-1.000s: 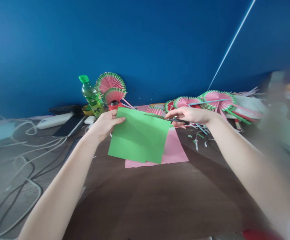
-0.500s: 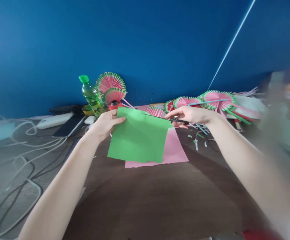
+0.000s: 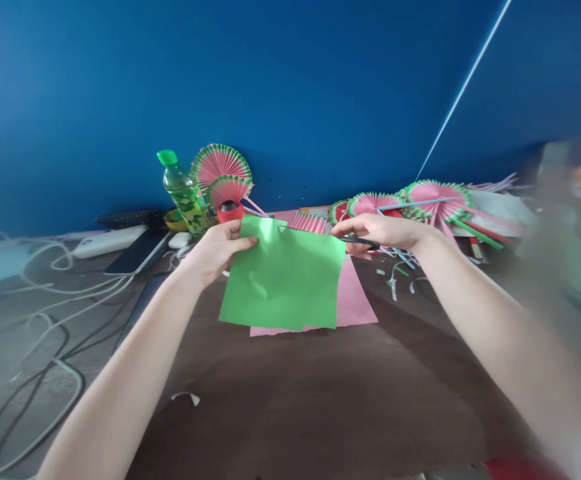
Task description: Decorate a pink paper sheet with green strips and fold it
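My left hand (image 3: pixel 223 250) pinches the upper left corner of a green sheet of paper (image 3: pixel 283 280), thumb in front and fingers behind. Dark-handled scissors (image 3: pixel 363 241) are in my right hand (image 3: pixel 370 231), its fingers closed around the handles. Their blades point left at the sheet's upper edge, and the paper hides part of them. The green sheet is raised, tilted toward me, in front of a pink sheet (image 3: pixel 355 297) lying on the table. Just behind the green sheet, a pink pleated paper piece (image 3: pixel 310 222) shows.
A green-capped bottle (image 3: pixel 183 193) and round pleated fans (image 3: pixel 221 167) stand by the blue wall. More fans (image 3: pixel 437 200) and paper scraps (image 3: pixel 395 283) lie at right. White cables (image 3: pixel 65 360), a dark phone-like slab (image 3: pixel 137 252) and a white power strip (image 3: pixel 110 241) are at left.
The green sheet has shifted slightly right and down along with my left hand, and its surface now bends. The scissor blades sit further behind the paper. A small white scrap is uncovered beside my left forearm.
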